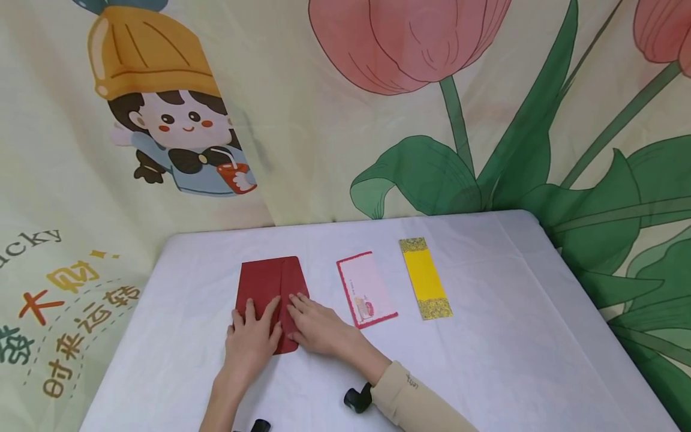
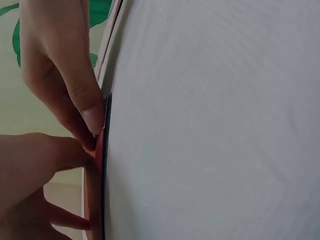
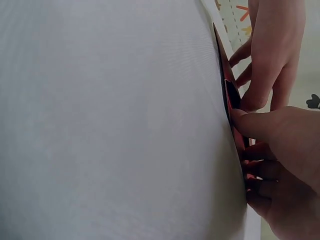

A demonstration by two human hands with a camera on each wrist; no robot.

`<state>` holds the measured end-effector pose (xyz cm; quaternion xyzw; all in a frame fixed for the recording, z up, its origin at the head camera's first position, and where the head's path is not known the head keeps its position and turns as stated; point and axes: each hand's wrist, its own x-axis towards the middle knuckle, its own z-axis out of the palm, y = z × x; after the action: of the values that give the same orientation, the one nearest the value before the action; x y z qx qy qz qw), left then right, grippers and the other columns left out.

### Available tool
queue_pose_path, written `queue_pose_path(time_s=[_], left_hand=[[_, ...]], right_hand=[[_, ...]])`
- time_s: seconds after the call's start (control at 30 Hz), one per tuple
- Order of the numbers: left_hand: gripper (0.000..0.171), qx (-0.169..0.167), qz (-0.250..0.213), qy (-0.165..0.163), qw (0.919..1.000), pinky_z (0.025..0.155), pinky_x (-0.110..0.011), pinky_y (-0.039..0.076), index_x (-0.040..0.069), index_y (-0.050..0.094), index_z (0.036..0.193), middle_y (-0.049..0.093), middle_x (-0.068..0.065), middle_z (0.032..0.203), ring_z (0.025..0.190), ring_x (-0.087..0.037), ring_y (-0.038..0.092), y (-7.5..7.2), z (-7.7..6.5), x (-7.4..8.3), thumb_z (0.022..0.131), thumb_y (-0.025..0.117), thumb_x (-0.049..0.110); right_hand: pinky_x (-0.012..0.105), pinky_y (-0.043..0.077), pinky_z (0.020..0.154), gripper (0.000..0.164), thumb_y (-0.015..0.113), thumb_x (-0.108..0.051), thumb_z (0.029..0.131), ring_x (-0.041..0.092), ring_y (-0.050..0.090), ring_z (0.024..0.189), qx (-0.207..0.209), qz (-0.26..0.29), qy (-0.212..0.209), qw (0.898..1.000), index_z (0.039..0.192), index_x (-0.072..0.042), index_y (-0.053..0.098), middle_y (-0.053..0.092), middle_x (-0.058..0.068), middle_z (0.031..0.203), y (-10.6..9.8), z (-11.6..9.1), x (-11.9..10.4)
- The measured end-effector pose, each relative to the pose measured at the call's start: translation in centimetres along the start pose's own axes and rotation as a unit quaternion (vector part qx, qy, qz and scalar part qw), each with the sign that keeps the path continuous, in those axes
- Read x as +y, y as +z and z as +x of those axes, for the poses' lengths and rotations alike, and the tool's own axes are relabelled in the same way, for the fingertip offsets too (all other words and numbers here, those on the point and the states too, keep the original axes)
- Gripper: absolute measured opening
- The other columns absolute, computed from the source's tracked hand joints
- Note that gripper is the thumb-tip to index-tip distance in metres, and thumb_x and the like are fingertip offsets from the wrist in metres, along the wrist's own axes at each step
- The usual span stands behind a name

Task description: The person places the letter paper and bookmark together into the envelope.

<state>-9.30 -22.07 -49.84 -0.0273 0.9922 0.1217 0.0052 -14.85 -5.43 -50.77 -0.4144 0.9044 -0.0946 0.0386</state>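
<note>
A dark red paper envelope (image 1: 261,277) lies on the white-covered table, with a lengthwise fold and a flap along its right part. My left hand (image 1: 251,337) rests on its left half, fingers spread and pressing on the paper. On the flap side, my right hand (image 1: 324,329) lays its fingers on the paper, the thumb close to the lower edge. Seen low from the right wrist, the flap edge (image 3: 228,95) lifts slightly beside the thumb. The left wrist view shows both hands touching the envelope (image 2: 99,150) from its edge.
Right of the envelope lies a pale pink card (image 1: 373,285) with a red border. Farther right is a yellow strip (image 1: 426,275) with glittery gold ends. Black devices (image 1: 357,399) sit by the wrists. A printed cloth (image 1: 302,150) hangs behind the table.
</note>
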Motion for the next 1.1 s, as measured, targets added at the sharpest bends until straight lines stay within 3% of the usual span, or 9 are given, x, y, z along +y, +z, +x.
queue_pose_path(time_s=[0.27, 0.7, 0.87, 1.0, 1.1], left_hand=[[0.045, 0.010, -0.012, 0.033, 0.9993, 0.098, -0.084, 0.035, 0.014, 0.059, 0.140, 0.036, -0.040, 0.151, 0.131, -0.077, 0.030, -0.1, -0.3, -0.5, 0.096, 0.066, 0.019], [0.037, -0.007, -0.008, 0.059, 0.9982, 0.099, -0.079, 0.040, 0.012, 0.065, 0.132, 0.038, -0.038, 0.151, 0.132, -0.073, 0.033, -0.6, -0.3, -1.2, 0.098, 0.069, 0.025], [0.050, -0.035, -0.048, 0.084, 0.9947, 0.102, -0.080, 0.035, 0.017, 0.065, 0.131, 0.035, -0.037, 0.153, 0.136, -0.072, 0.029, -1.3, 0.1, -2.1, 0.089, 0.079, 0.040], [0.071, -0.060, -0.062, 0.097, 0.9916, 0.098, -0.081, 0.038, 0.019, 0.064, 0.133, 0.034, -0.036, 0.154, 0.133, -0.076, 0.028, -2.0, 0.2, -2.8, 0.074, 0.089, 0.049], [0.077, -0.068, -0.057, 0.102, 0.9908, 0.092, -0.080, 0.044, 0.020, 0.063, 0.133, 0.035, -0.036, 0.154, 0.132, -0.077, 0.029, -2.1, 0.4, -3.0, 0.068, 0.092, 0.051]], right_hand=[[0.031, 0.041, 0.116, 0.065, 0.067, -0.038, 0.100, 0.027, 0.037, 0.153, 0.007, 0.012, 0.000, 1.000, 0.152, -0.005, 0.048, 0.041, 0.012, 0.162, 0.1, 0.0, 0.2], [0.031, 0.043, 0.114, 0.064, 0.068, -0.038, 0.099, 0.026, 0.039, 0.152, 0.005, 0.013, 0.002, 1.000, 0.151, -0.006, 0.050, 0.042, 0.012, 0.162, -0.2, -0.1, 0.2], [0.031, 0.042, 0.116, 0.063, 0.068, -0.038, 0.100, 0.027, 0.039, 0.151, 0.004, 0.008, 0.000, 1.000, 0.151, -0.005, 0.051, 0.043, 0.013, 0.161, -0.4, -0.2, 0.2], [0.032, 0.042, 0.116, 0.064, 0.067, -0.039, 0.100, 0.027, 0.038, 0.152, 0.002, 0.014, 0.001, 1.000, 0.151, -0.006, 0.049, 0.042, 0.013, 0.162, -0.4, -0.2, 0.2], [0.031, 0.042, 0.115, 0.065, 0.067, -0.040, 0.100, 0.028, 0.037, 0.153, 0.001, 0.014, 0.002, 1.000, 0.152, -0.006, 0.049, 0.041, 0.013, 0.163, -0.3, -0.2, 0.2]])
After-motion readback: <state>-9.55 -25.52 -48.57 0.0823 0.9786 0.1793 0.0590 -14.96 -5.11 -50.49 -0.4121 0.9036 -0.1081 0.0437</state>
